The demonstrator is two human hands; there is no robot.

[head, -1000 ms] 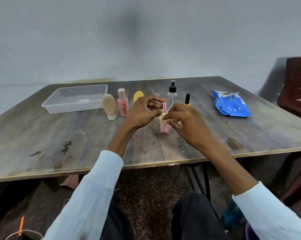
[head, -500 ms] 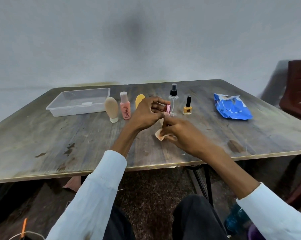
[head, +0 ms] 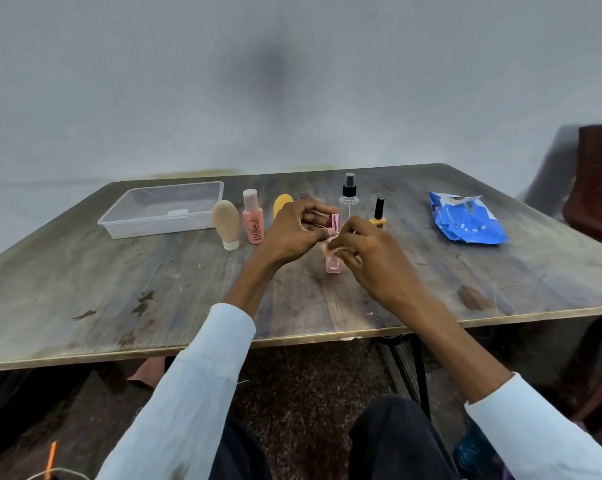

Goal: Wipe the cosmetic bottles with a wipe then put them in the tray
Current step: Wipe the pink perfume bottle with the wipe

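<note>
Grey wall fills the background behind a worn wooden bench (head: 126, 292) seen from the person's seat. Taking the slim pink bottle (head: 333, 261) as the landmark: it is held upright at mid-bench, over the wood. Well to its left, at the far side, lies the clear plastic tray (head: 119, 226) with no bottle in it. Well to its right lies a blue wipe pack (head: 466, 220), torn open at the top, and past that, off the bench edge, a dark red chair (head: 597, 181). The left hand (head: 292, 233) is just left of the bottle, its grip pinching the bottle's pink cap with fingertips. The right hand (head: 372, 258) is just right of it, its grip closed around a small wipe (head: 329, 247) pressed against the bottle's middle. Left of the bottle stand a beige tube (head: 226, 224) on its white cap and a peach bottle (head: 253, 218), side by side; a yellow oval item (head: 281, 206) shows partly behind the left hand. Beyond the bottle stand 1 clear spray bottle (head: 348, 199) and, to its right, 1 yellow nail polish (head: 378, 216).
</note>
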